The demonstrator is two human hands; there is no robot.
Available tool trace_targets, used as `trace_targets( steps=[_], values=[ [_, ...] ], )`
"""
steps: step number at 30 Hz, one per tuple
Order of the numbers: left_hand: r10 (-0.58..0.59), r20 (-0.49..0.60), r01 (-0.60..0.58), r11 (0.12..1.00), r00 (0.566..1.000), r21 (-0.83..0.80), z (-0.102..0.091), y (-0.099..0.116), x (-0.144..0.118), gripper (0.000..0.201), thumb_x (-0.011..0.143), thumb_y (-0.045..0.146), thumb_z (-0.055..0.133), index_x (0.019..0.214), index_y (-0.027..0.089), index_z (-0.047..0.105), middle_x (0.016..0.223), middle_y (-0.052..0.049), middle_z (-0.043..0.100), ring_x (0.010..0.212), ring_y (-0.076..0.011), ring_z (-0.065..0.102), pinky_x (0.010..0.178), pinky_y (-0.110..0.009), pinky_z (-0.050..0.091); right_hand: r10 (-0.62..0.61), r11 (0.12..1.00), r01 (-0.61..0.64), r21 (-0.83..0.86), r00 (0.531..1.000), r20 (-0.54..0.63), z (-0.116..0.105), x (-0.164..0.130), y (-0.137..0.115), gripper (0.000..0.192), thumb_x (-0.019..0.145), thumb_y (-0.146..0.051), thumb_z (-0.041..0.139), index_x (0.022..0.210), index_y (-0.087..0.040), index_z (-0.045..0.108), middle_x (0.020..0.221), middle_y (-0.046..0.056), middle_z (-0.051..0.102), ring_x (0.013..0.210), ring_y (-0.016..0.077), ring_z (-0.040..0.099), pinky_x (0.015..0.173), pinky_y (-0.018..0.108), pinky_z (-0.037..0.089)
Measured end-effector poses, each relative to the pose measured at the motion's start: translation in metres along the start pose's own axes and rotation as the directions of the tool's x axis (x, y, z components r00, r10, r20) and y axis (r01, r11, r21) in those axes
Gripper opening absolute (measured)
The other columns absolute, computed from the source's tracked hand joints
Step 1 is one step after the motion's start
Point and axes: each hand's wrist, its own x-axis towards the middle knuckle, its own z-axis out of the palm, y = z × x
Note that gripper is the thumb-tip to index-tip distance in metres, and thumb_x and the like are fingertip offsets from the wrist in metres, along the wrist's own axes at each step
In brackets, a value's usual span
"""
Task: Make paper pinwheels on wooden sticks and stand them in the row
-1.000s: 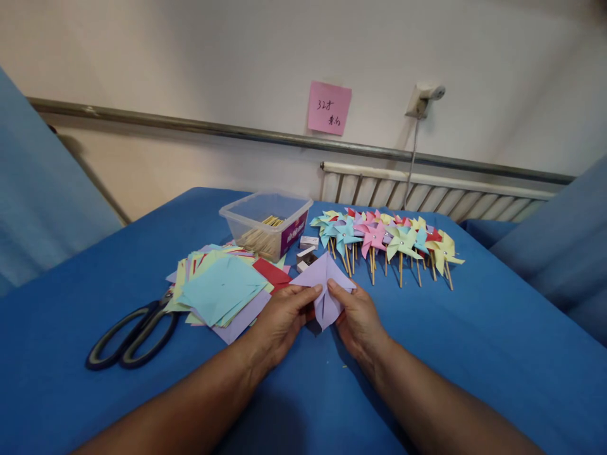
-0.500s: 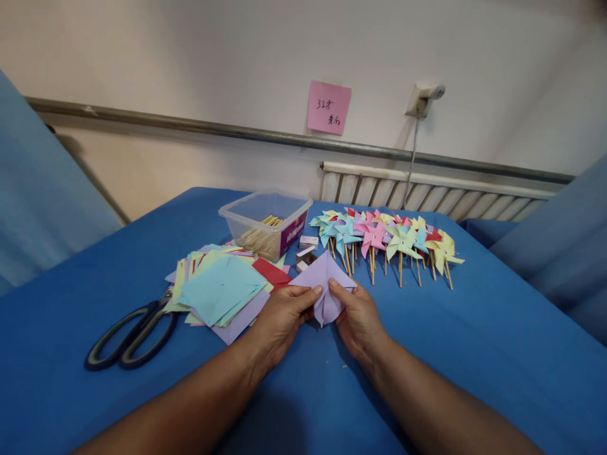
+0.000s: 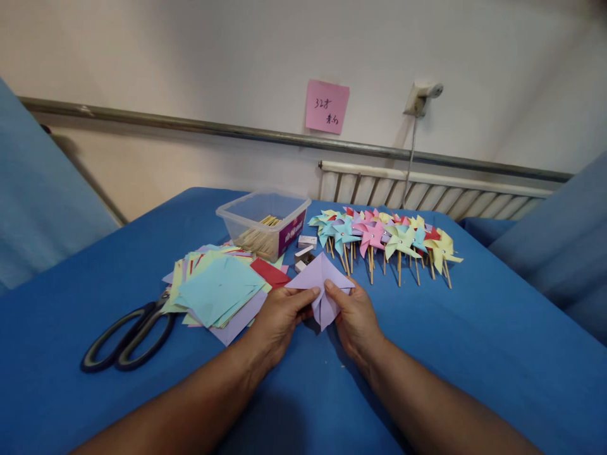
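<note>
A purple paper square (image 3: 322, 272), creased and slit from its corners, is raised a little over the blue-covered table. My left hand (image 3: 283, 314) pinches its left side, thumb on top and fingers tucked beneath. From the other side my right hand (image 3: 356, 314) grips it the same way, the two thumbs close together near the middle. Just beyond the paper is a small opened box (image 3: 303, 255) with metal bits inside, and a second small box (image 3: 307, 242) behind it. To the left lies a pile of coloured paper squares (image 3: 220, 287).
Black-handled scissors (image 3: 127, 341) lie left, blades under the pile. A clear plastic tub (image 3: 265, 218) holds wooden sticks. Finished paper pinwheels (image 3: 372, 235) on sticks cover the back right. Behind are a metal rail (image 3: 213, 129), a radiator (image 3: 431, 189) and a pink note (image 3: 327, 106).
The view has shifted very slightly. Both hands keep their hold on the purple paper, and its near point has dipped a little lower.
</note>
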Motion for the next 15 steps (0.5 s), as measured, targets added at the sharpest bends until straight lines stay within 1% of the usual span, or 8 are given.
trace_targets(
  steps=[3,7,10,15],
  values=[
    [0.012,-0.001,-0.012,1.000,1.000,0.002,0.0002,0.0006,-0.0005,0.020,0.063,0.029,0.078,0.070,0.011,0.073,0.068,-0.007,0.070,0.066,-0.0150,0.061,0.069,-0.026,0.047,-0.003,1.000,0.003,-0.004,1.000,0.012,-0.0006,0.0003,0.0000,0.034,0.067,-0.030,0.078,0.096,-0.017,0.064,0.092,0.006,0.073,0.075,0.0200,0.068,0.072,0.035,0.056],
    [0.005,-0.006,-0.005,1.000,1.000,0.024,-0.0001,-0.0008,0.0002,0.018,0.064,0.026,0.077,0.067,0.009,0.073,0.064,-0.007,0.069,0.062,-0.0141,0.060,0.066,-0.026,0.047,0.015,1.000,-0.015,0.007,1.000,0.027,-0.0012,0.0002,0.0008,0.037,0.067,-0.031,0.078,0.097,-0.016,0.064,0.090,0.007,0.073,0.072,0.0198,0.067,0.069,0.035,0.056],
    [0.003,-0.029,-0.002,0.999,1.000,0.036,-0.0003,-0.0015,0.0005,0.016,0.064,0.024,0.077,0.066,0.009,0.072,0.063,-0.007,0.069,0.060,-0.0139,0.060,0.064,-0.025,0.047,0.011,1.000,-0.012,0.020,0.999,0.031,-0.0013,0.0000,0.0016,0.037,0.067,-0.030,0.079,0.098,-0.016,0.064,0.091,0.007,0.073,0.074,0.0202,0.068,0.071,0.035,0.056],
    [0.006,-0.030,-0.005,0.999,1.000,0.040,-0.0011,-0.0019,0.0005,0.017,0.064,0.024,0.077,0.068,0.009,0.072,0.064,-0.007,0.070,0.060,-0.0146,0.061,0.065,-0.025,0.047,0.017,0.999,-0.018,0.035,0.999,0.043,-0.0008,-0.0002,0.0013,0.036,0.068,-0.028,0.079,0.098,-0.016,0.064,0.092,0.007,0.073,0.075,0.0196,0.068,0.073,0.035,0.056]
  ],
)
